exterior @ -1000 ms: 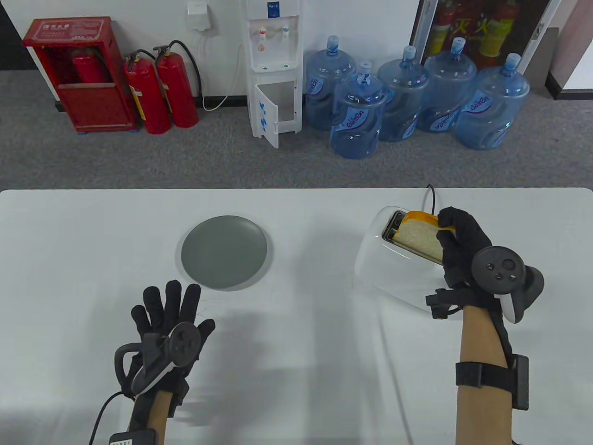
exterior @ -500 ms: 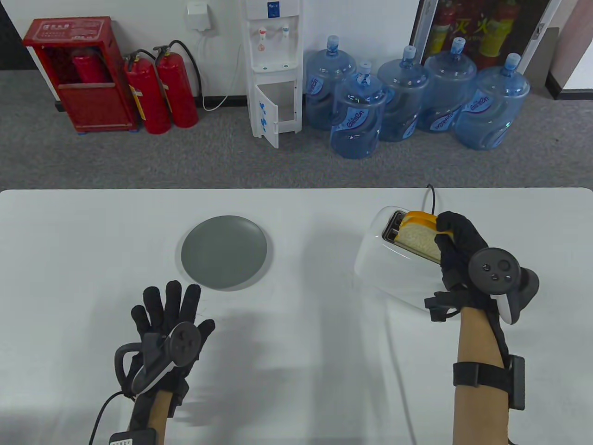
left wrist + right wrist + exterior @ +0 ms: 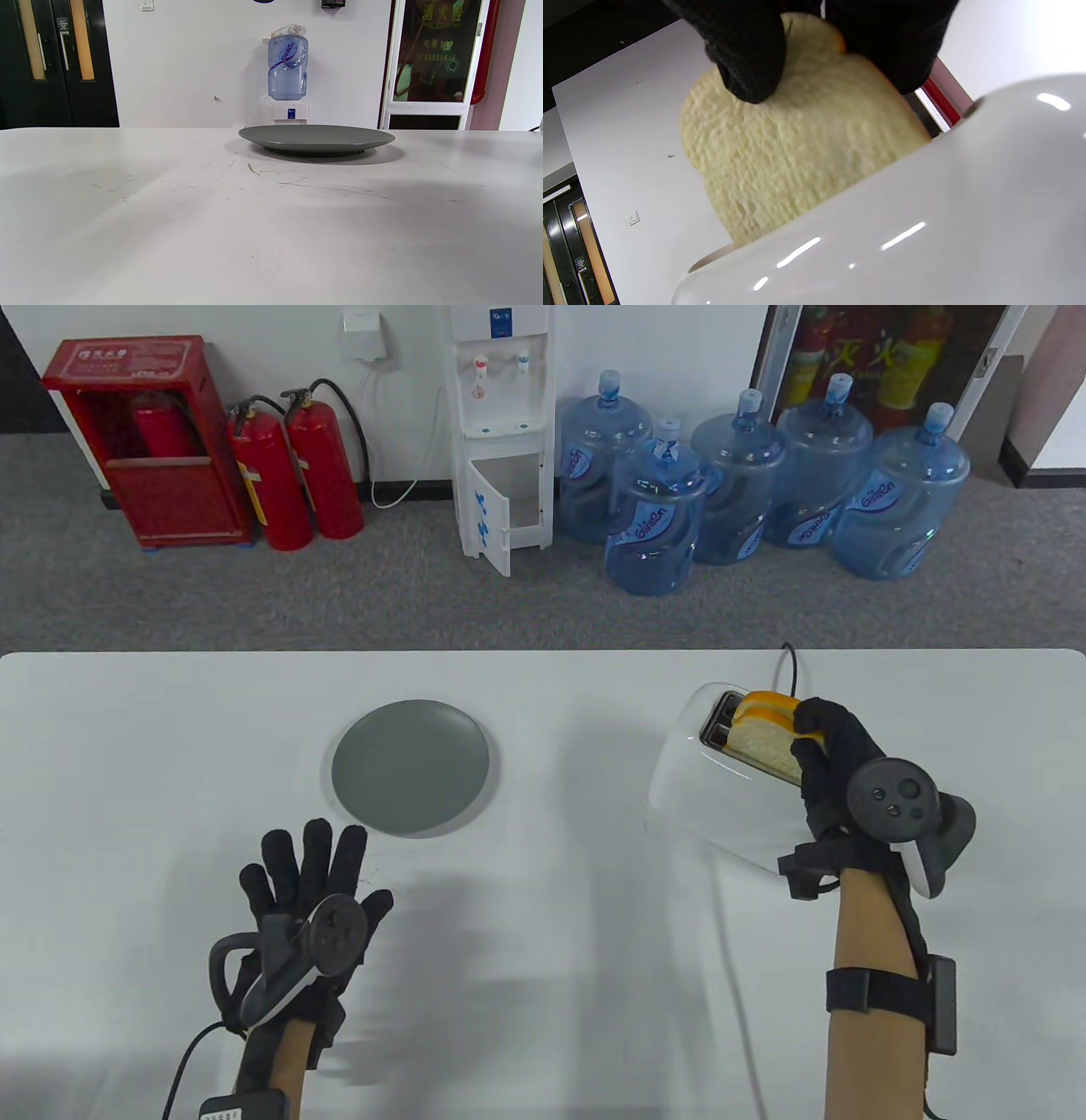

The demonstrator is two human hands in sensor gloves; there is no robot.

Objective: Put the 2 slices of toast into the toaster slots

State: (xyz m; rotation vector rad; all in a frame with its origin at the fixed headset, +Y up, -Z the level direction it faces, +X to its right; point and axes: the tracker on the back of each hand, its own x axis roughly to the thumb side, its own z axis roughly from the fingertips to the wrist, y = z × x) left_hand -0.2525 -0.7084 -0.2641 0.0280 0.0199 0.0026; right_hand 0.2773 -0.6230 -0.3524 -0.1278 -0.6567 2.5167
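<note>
Left hand: black-gloved left hand — fingers spread straight, grasping nothing.
Plate: round grey plate just beyond those fingertips.
Right hand: black-gloved right hand pinches the pale crusted toast slice.
Toast: lower edge inside the glossy white toaster — second slice's crust just beyond.

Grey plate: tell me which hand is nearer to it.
Left. The left hand lies open on the table just in front of the grey plate, fingertips close to its rim. The right hand is far off, pinching a toast slice at the toaster.
</note>
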